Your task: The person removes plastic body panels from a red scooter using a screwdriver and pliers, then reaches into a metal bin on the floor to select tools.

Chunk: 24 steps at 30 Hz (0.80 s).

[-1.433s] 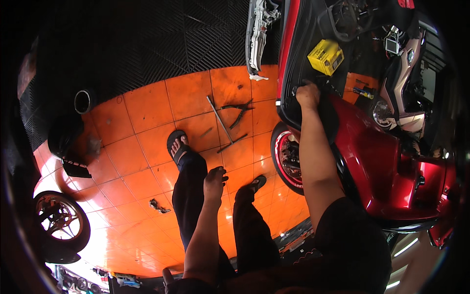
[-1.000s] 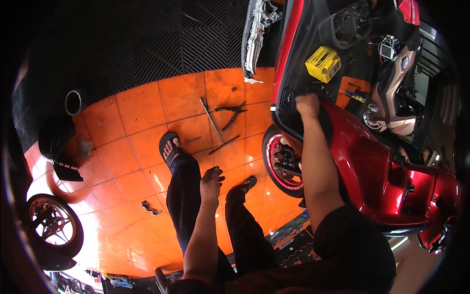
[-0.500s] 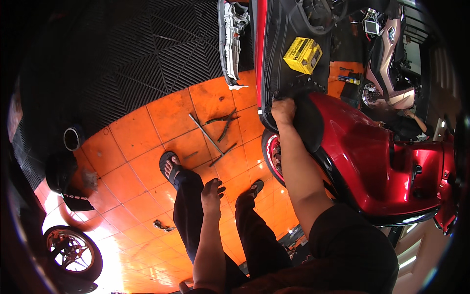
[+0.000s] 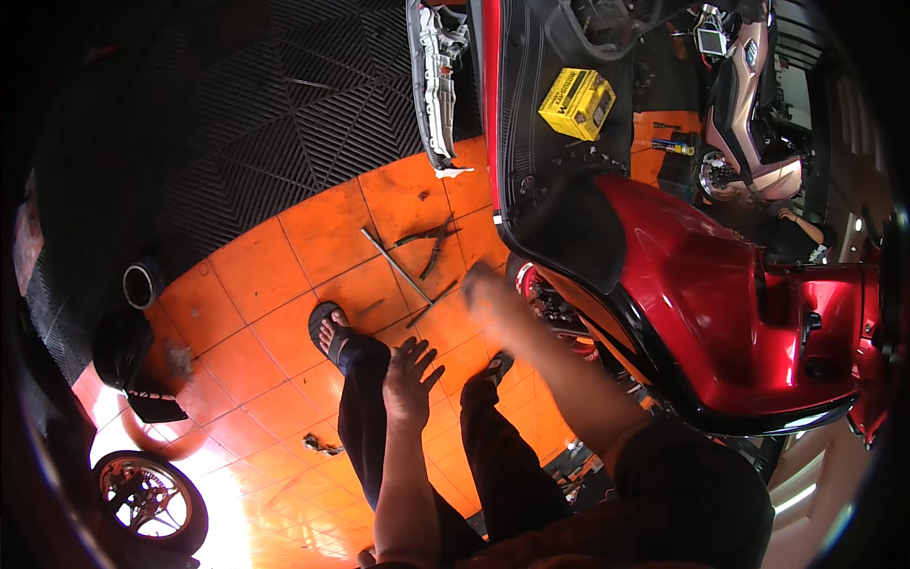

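Note:
My left hand [image 4: 409,377] rests open on my left thigh, fingers spread, holding nothing. My right hand [image 4: 485,292] is blurred in the air over the orange floor tiles [image 4: 313,237], just left of the red scooter's body [image 4: 701,284] and clear of it; whether it holds anything I cannot tell. Pliers [image 4: 431,242] and a long metal rod tool [image 4: 396,266] lie on the tiles just beyond that hand. A yellow battery [image 4: 576,102] sits in the scooter's open compartment.
A detached grey body panel [image 4: 434,76] leans at the top. Black grid mats [image 4: 237,123] cover the far floor. A loose wheel [image 4: 150,501] lies at bottom left, a dark helmet-like object [image 4: 121,346] at the left. Another scooter [image 4: 749,104] and a person's arm [image 4: 801,223] are at the right.
My right hand has come off the scooter's black edge and swung down and left toward the floor tools. The view has shifted, with the scooter moving left. My left hand has stayed on my thigh.

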Motion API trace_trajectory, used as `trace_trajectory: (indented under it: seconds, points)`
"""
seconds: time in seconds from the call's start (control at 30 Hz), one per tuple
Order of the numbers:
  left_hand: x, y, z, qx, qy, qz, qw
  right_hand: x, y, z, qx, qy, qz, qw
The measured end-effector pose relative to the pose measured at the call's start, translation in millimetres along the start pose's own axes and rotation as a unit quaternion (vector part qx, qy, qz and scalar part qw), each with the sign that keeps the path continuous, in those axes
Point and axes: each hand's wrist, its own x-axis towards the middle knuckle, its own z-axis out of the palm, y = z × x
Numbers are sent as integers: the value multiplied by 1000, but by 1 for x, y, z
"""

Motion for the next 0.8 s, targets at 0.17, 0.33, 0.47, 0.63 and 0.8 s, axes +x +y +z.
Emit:
trace_trajectory:
  seconds: [0.17, 0.33, 0.47, 0.63, 0.8]
  points:
    - [9, 8, 1, -33, -10, 13, 999, -27, -53, 33, -52, -124, -32, 990]
    - [7, 13, -20, 61, 30, -24, 997, 88, -3, -80, 241, 433, 111, 861]
    - [17, -1, 14, 99, -12, -86, 991, 158, 283, -168, 292, 601, 267, 695]
    - [10, 16, -14, 108, -15, -4, 994, 216, 180, -159, 563, 468, 284, 619]
    - [1, 26, 1, 178, -44, -9, 983, 205, 192, -182, 356, 419, 303, 778]
